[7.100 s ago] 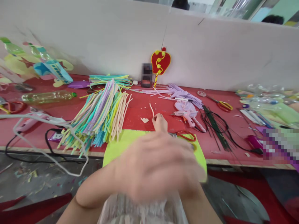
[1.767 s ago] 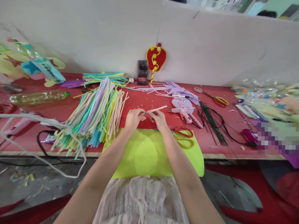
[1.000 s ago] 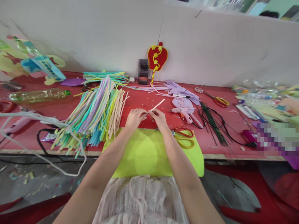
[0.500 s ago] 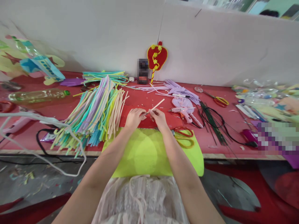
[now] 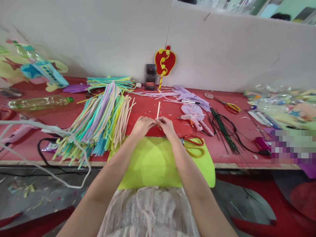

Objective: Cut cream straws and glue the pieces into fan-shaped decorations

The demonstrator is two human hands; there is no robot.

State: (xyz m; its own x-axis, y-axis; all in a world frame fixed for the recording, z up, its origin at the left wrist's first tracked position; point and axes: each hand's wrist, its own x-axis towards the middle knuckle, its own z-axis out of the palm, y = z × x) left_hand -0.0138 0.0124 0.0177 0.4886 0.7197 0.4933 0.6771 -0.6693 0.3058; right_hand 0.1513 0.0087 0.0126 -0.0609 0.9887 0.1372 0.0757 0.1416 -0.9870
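Note:
Over a red sheet (image 5: pixel 140 116), my two hands meet at the fingertips. My right hand (image 5: pixel 166 125) pinches a pale cream pipe cleaner (image 5: pixel 158 109), whose free end points up and away from me. My left hand (image 5: pixel 144 127) is closed with its fingertips against the right ones, at the lower part of the pipe cleaner; a pale bit shows beneath its fingers. The exact grip is hidden. Scissors (image 5: pixel 196 151) with red and yellow handles lie right of my right wrist. A yellow-green sheet (image 5: pixel 158 164) spreads under my forearms.
A large bundle of coloured pipe cleaners (image 5: pixel 98 115) lies at left, with a plastic bottle (image 5: pixel 40 102) beyond. To the right are a pink glue gun (image 5: pixel 195 120), purple pipe cleaners (image 5: pixel 190 95) and dark green stems (image 5: pixel 223 131). A red heart-shaped fan (image 5: pixel 169 62) stands against the wall.
The free end of the pipe cleaner has swung left, from slanting right to nearly upright. My hands stay close together, with the right fingers shifted slightly left.

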